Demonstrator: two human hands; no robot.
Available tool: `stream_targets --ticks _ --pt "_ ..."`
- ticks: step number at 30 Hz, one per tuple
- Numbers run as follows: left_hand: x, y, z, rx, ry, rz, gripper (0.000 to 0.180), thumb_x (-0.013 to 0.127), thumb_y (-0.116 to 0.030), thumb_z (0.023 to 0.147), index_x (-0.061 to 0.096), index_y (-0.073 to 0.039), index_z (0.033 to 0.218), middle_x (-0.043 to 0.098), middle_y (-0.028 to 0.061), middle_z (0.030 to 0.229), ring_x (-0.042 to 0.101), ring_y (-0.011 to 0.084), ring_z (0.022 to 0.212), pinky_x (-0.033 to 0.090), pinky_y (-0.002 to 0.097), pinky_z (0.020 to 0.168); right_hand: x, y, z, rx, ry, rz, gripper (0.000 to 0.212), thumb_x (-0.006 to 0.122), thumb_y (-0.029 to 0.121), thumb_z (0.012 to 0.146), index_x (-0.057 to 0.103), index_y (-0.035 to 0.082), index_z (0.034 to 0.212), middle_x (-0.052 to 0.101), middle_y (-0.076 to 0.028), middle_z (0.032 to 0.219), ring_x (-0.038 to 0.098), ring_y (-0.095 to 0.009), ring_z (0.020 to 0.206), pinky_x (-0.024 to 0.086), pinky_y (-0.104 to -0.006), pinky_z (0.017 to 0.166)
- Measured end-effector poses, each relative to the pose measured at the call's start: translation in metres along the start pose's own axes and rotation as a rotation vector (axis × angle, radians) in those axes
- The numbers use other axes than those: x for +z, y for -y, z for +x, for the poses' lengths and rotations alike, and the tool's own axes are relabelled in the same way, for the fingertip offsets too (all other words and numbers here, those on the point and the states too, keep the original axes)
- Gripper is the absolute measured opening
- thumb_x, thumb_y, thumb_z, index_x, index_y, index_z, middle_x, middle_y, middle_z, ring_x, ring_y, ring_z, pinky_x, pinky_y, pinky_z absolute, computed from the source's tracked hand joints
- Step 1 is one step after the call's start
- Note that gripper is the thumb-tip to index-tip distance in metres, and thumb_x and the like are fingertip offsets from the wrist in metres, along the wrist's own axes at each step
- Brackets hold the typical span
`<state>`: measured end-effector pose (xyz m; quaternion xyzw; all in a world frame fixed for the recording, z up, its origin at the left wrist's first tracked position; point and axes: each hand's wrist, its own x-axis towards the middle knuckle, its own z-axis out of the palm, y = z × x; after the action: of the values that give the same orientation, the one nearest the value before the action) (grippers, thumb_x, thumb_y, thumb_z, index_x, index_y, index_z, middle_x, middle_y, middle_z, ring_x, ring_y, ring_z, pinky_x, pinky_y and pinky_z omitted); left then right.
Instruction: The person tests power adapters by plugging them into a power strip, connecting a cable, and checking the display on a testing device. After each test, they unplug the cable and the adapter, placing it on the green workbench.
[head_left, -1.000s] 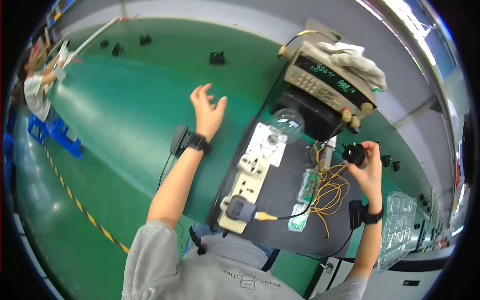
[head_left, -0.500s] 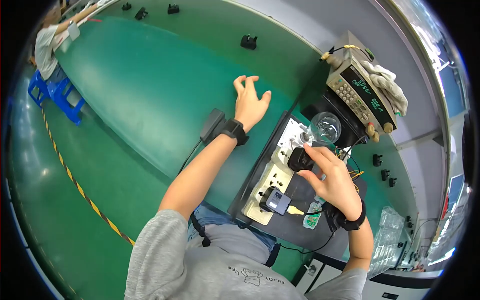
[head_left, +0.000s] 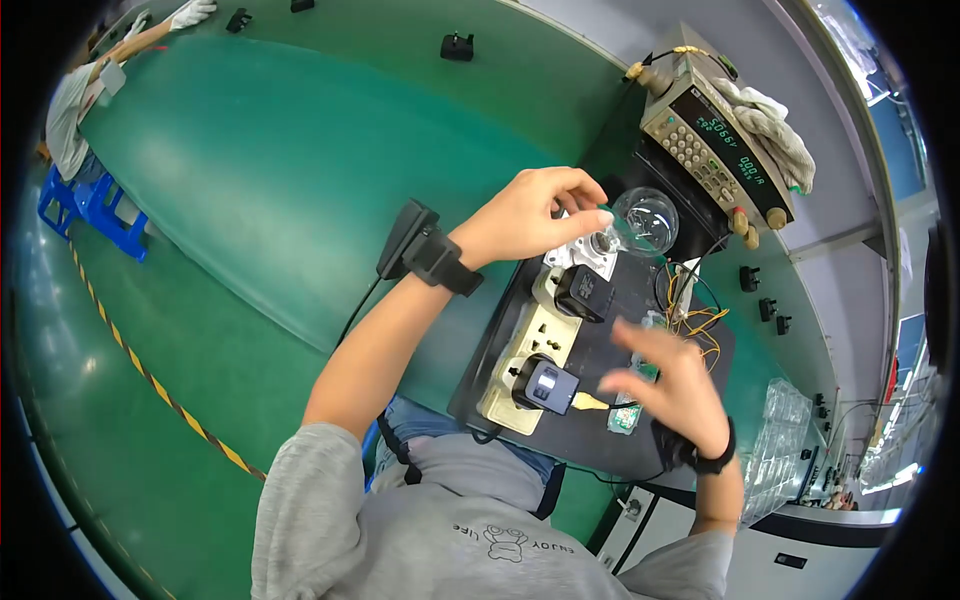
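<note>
My left hand (head_left: 540, 215) reaches over the far end of a cream power strip (head_left: 530, 375). Its fingers are curved, thumb and forefinger tips a little apart beside a clear round globe (head_left: 647, 222), with nothing visible between them. A black power adapter (head_left: 585, 293) sits plugged into the strip below this hand. Nearer me, a second dark adapter (head_left: 546, 384) is in the strip, with a yellow cable plug (head_left: 590, 401) at its side. My right hand (head_left: 675, 385), blurred, hovers right of the adapters with thumb and fingers apart, holding nothing.
A bench meter (head_left: 715, 150) with a lit display and gloves (head_left: 770, 130) on top stands at far right. Yellow wires (head_left: 705, 330) and a green circuit board (head_left: 625, 415) lie on the dark board. A black adapter (head_left: 405, 240) lies beside my left wrist. A co-worker's gloved hand (head_left: 192, 12) is at far left.
My right hand has let go of the black adapter and drawn back toward me. My left hand has moved right, from over the green table to the strip's far end beside the globe.
</note>
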<state>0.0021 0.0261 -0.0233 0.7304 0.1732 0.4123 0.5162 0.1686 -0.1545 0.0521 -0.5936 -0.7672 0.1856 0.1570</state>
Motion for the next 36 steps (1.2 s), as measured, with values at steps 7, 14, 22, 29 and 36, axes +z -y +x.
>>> stream_targets --ticks 7,14,22,29,36 --pt "0.000 -0.044 -0.055 0.252 0.334 0.068 0.055 0.081 -0.028 0.063 0.058 -0.002 0.106 0.059 0.0099 0.107 0.055 0.0218 0.097 0.043 0.0321 0.079 0.000 -0.007 -0.038 0.096 -0.096 -0.075 0.011 0.068 0.006 0.073 0.068 0.002 0.083 0.061 -0.009 0.067 0.053 -0.023 0.058 0.039 -0.0319 0.056" --pt "0.018 -0.068 -0.100 0.045 0.456 0.383 0.051 0.077 -0.026 0.067 0.057 -0.004 0.109 0.058 0.0070 0.107 0.055 0.0239 0.096 0.042 0.0333 0.081 0.021 -0.033 -0.010 0.049 -0.357 -0.076 0.011 0.066 0.008 0.076 0.065 0.002 0.085 0.055 -0.009 0.066 0.051 -0.027 0.058 0.038 -0.0334 0.055" --pt "0.002 -0.111 -0.090 0.493 0.108 0.130 0.045 0.081 -0.020 0.060 0.062 0.005 0.093 0.062 0.0170 0.096 0.061 0.0269 0.082 0.048 0.0364 0.070 0.021 -0.032 -0.006 -0.018 -0.367 -0.106 0.013 0.066 0.005 0.076 0.064 -0.001 0.086 0.054 -0.010 0.066 0.047 -0.025 0.057 0.036 -0.0331 0.056" --pt "-0.031 -0.054 -0.025 0.170 -0.165 0.533 0.045 0.077 -0.015 0.063 0.062 -0.009 0.106 0.053 0.0082 0.109 0.056 0.0218 0.095 0.047 0.0309 0.075 0.027 -0.034 -0.014 -0.043 -0.440 -0.111 0.011 0.067 0.006 0.075 0.066 0.001 0.085 0.055 -0.008 0.065 0.046 -0.024 0.056 0.035 -0.0320 0.057" --pt "-0.050 0.068 0.014 -0.113 -0.397 0.389 0.044 0.075 -0.024 0.071 0.062 -0.008 0.110 0.055 0.0058 0.097 0.053 0.0154 0.082 0.045 0.0278 0.070 0.028 -0.040 -0.005 -0.070 -0.443 -0.094 0.009 0.067 0.008 0.075 0.066 0.002 0.082 0.057 -0.007 0.066 0.048 -0.023 0.057 0.036 -0.0307 0.059"
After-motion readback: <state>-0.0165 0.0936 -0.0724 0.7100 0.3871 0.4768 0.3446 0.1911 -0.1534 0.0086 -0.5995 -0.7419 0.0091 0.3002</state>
